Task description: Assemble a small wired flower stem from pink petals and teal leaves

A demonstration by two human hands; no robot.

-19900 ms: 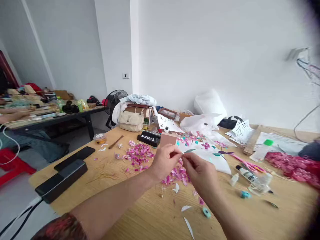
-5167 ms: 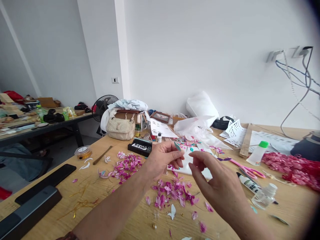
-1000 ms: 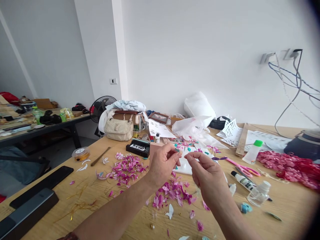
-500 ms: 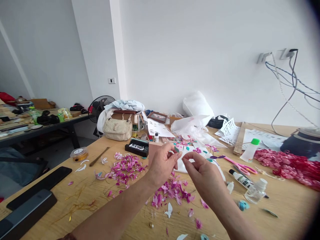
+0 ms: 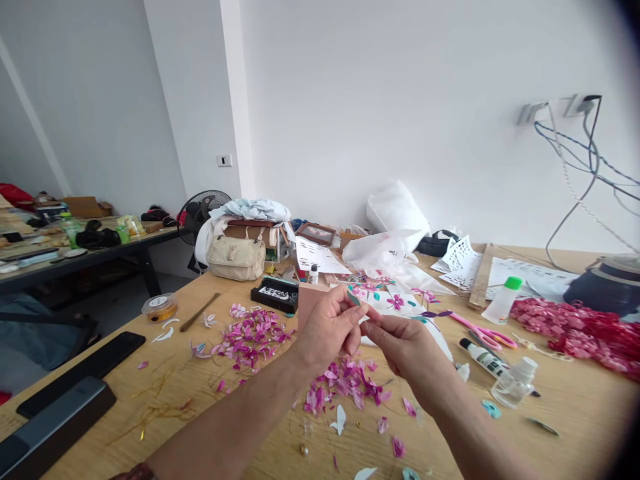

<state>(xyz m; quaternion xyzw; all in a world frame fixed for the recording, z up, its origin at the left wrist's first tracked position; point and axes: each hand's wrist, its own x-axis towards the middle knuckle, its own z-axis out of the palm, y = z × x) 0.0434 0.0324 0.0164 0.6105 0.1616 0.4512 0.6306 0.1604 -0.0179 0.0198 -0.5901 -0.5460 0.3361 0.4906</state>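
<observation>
My left hand [image 5: 333, 323] is closed in a pinch above the table, with a small teal leaf-shaped piece [image 5: 353, 298] showing at its fingertips. My right hand [image 5: 400, 337] is also pinched, its fingertips meeting those of the left; whatever lies between them is too small to make out. Below both hands lies a pile of magenta petals [image 5: 343, 387], and a bigger petal heap [image 5: 253, 337] spreads to the left. Behind the hands, pink flowers with teal leaves [image 5: 396, 302] rest on a white sheet.
On the right are pink-handled scissors [image 5: 493, 338], a black-capped tube [image 5: 483, 359], a clear bottle [image 5: 515, 383], a green-capped bottle [image 5: 503, 300] and pink ribbon strands [image 5: 565, 333]. On the left are a round tub [image 5: 160, 309], a black tray [image 5: 274, 295] and a phone [image 5: 83, 370].
My right hand has moved left and turned, so its fingertips now meet my left hand's, where a gap stood before. The left hand has barely moved.
</observation>
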